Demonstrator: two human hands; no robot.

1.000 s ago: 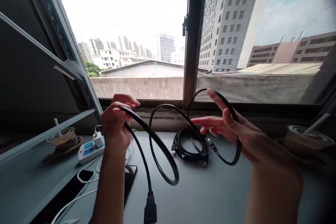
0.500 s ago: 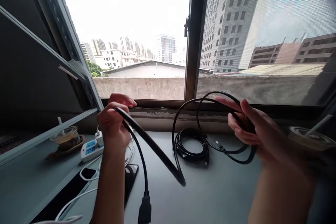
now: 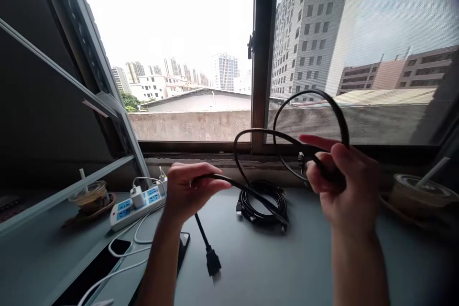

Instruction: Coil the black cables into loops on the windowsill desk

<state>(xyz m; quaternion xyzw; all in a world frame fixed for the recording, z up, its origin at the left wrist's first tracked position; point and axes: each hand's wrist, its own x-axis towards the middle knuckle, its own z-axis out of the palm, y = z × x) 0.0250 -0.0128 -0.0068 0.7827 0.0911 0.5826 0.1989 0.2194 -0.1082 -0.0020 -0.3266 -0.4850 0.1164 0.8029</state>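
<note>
A black cable (image 3: 258,131) runs in loose loops between my two hands, above the desk. My left hand (image 3: 195,186) pinches it between thumb and fingers, and its end with a black plug (image 3: 213,262) hangs below that hand. On the right, my right hand (image 3: 340,172) is closed round the cable, thumb on top, with one large loop rising above it. Another small connector (image 3: 300,157) dangles just left of my right hand. Beneath the held cable, a coiled black cable (image 3: 247,205) lies on the desk, partly covered from view.
A white power strip (image 3: 120,215) with chargers and white cords sits at the left, near a dark phone (image 3: 184,240). Lidded drink cups stand at the far left (image 3: 89,198) and far right (image 3: 418,196). A metal frame (image 3: 134,138) slants beside the window.
My left hand has moved right and lower, its fingers now closer together on the cable. The cable at my right hand has swung up into a high loop, and the hanging plug has shifted right.
</note>
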